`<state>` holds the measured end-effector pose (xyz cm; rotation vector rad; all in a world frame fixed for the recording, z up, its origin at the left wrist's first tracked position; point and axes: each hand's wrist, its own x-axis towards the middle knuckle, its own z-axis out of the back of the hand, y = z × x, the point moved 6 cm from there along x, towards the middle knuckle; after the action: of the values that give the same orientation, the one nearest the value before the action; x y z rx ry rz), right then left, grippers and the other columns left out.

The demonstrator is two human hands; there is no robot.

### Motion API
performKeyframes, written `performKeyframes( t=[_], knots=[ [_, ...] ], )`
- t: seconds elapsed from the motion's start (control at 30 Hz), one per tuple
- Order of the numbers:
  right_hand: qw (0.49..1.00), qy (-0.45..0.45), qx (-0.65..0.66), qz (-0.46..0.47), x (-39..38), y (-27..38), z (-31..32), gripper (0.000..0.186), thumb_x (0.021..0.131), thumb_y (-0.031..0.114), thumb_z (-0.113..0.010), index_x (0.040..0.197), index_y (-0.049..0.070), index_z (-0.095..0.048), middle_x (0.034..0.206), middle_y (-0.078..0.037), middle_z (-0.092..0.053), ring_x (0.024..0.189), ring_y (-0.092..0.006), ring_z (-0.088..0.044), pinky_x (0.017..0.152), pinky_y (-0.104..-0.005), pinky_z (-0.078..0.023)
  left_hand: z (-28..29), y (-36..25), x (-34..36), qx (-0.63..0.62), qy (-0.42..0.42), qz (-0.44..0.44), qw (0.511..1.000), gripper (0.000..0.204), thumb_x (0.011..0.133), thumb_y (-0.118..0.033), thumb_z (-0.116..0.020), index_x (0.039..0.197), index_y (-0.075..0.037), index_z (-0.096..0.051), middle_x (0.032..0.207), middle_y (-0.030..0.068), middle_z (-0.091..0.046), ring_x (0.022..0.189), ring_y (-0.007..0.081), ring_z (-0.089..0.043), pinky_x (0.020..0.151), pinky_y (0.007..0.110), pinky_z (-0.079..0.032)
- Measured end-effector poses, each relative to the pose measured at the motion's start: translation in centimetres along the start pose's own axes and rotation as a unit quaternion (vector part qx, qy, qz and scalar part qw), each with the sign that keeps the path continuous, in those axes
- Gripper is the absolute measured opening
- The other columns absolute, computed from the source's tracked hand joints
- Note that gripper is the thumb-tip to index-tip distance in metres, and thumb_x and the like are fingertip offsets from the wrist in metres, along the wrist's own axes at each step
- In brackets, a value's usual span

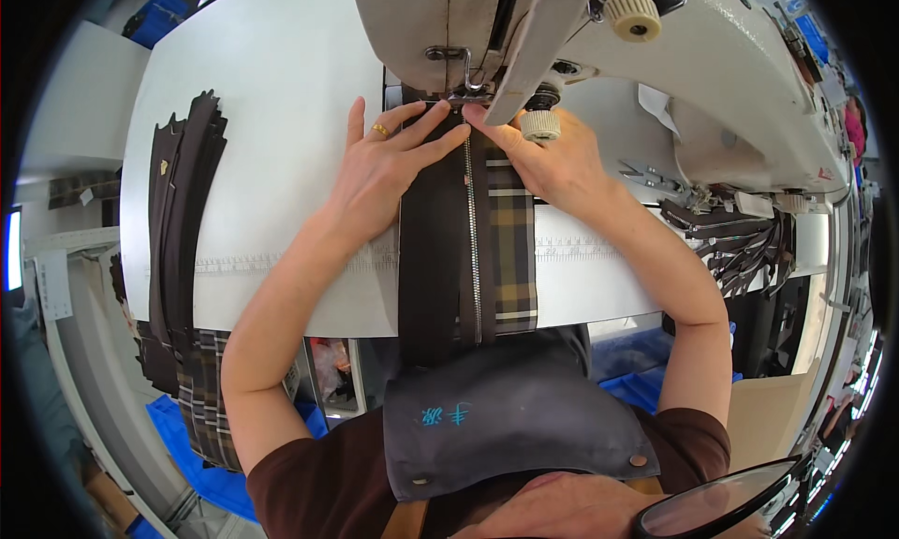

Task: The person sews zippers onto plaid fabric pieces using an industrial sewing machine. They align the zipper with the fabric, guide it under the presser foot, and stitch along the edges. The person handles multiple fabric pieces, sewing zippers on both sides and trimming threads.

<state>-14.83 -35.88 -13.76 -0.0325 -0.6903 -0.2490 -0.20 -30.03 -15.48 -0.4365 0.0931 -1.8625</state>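
My left fingers [435, 148] lay spread, gripping nothing, on the dark cloth [429, 258], its zip [473, 258] leading up to the machine [421, 24], which partly blocked my right fingers [501, 134], so I couldn't tell their grip. Dark strips [187, 202] lay left on the desk [281, 52], snips [651, 178] right. Blue writing [445, 414] marked my apron [524, 445]; a numbered ruler [581, 249] crossed the desk.

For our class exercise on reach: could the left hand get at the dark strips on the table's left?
Probably yes: flat white tabletop lies between the left hand and the dark strips, though that hand must first leave the zippered fabric.
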Motion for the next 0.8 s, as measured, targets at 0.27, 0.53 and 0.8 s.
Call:
performKeyframes(
  t=[0.27,0.53,0.8],
  knots=[
    [0.989,0.074,-0.055,-0.119,0.0,-2.0,0.7,0.008,0.076,0.01,-0.059,0.082,0.008,-0.054,0.062,-0.004,-0.059,0.057,-0.0257,-0.061,0.049,-0.0368,-0.046,0.1,0.0,-0.3,-0.009,-0.011,-0.005,1.0,0.064,0.072,0.008,-0.054,0.126,-0.026,-0.054,0.135,0.0037,-0.049,0.124,0.027,-0.044,0.105,0.063,-0.016],
    [0.984,0.093,-0.062,-0.141,0.1,-2.8,-0.8,0.008,0.077,0.014,-0.06,0.073,0.009,-0.055,0.061,-0.006,-0.057,0.057,-0.0254,-0.059,0.051,-0.0363,-0.047,0.1,-0.1,-0.2,-0.016,-0.019,-0.007,1.0,0.058,0.072,0.004,-0.057,0.124,-0.023,-0.057,0.132,0.0054,-0.052,0.122,0.0271,-0.046,0.105,0.057,-0.018],
    [0.991,0.043,-0.007,-0.126,-0.3,-2.9,-0.5,0.01,0.077,0.015,-0.062,0.077,0.007,-0.055,0.071,-0.005,-0.056,0.069,-0.0238,-0.059,0.055,-0.037,-0.048,0.3,-0.2,-0.3,0.03,-0.026,-0.02,0.999,0.047,0.077,-0.003,-0.056,0.119,-0.023,-0.062,0.13,0.0058,-0.054,0.12,0.028,-0.049,0.107,0.056,-0.016]
  ],
)
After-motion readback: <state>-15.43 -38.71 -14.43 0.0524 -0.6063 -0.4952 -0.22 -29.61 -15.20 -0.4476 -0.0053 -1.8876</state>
